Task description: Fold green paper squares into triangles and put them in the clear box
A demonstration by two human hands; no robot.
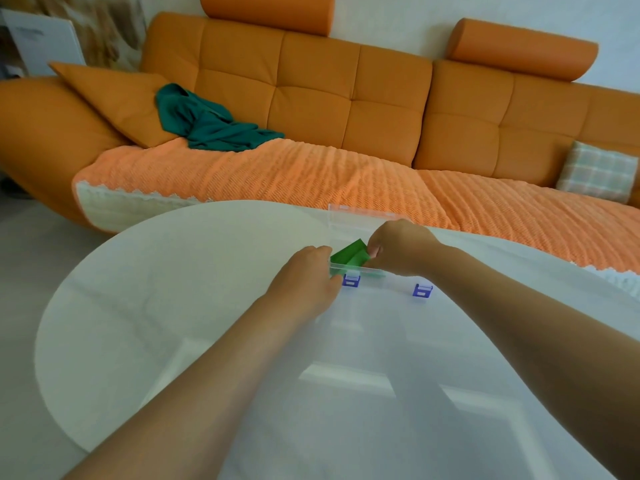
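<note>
- Cut off at the left edge: a white board (41,39) beyond the orange sofa (311,98), too blurred to say more.
- Partly covered by a crumpled teal cloth (211,123): the lower corner of the orange cushion (110,91) on the sofa seat.
- Hidden under both forearms: part of the white oval table (156,289), its near edge out of frame.
- Hard to make out: the walls of the clear box (367,270), nearly lost against the tabletop. Traced only by the raised lid (353,216) at the back and two blue latches (422,291) at the front.
- Partly screened by the front wall and the right hand: green paper (348,254), folded, inside the box at its left end. Exact shape not readable.
- Running out of frame at the right: the sofa seat, with a plaid cushion (595,171) on it.
- Left hand (306,275): back toward the camera, fingers bent against the box's left end, thumb just beside the left latch. Fingertips hidden, so no telling whether gripping or merely touching.
- Right hand (398,247): above the box, fingers curled in close, pinching the right corner of the green paper.
</note>
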